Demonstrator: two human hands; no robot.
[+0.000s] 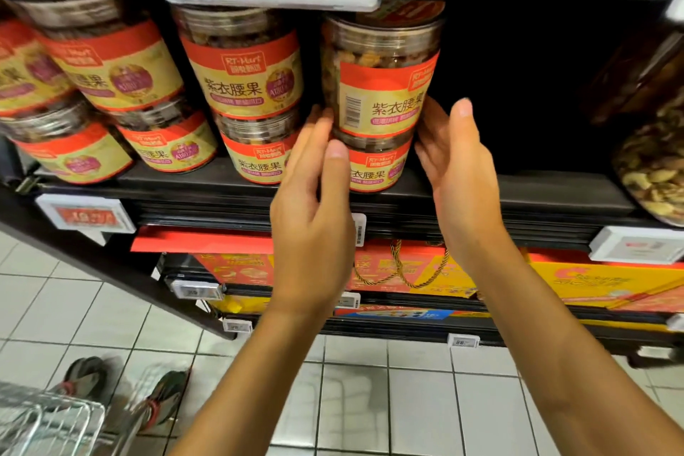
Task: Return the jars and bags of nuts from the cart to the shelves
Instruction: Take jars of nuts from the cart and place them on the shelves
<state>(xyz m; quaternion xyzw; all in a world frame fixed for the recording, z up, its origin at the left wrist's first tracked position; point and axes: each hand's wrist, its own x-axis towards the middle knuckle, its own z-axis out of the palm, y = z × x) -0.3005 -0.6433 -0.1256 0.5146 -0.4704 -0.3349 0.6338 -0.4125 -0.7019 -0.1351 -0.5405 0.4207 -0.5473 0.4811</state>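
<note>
Hands (314,196) (459,167) flank stacked jar (381,85) on black shelf (525,192).

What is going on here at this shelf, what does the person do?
A person at a shop shelf has both hands on a jar of nuts that stands on another jar, at the right end of a row of such jars. The left hand and the right hand flank it, fingers nearly straight against its lower sides. A corner of the wire cart shows at bottom left.

Left hand (314,204), right hand (459,174) and forearms (547,326) are bare; grey-green shoes (163,396) show red trim.
</note>
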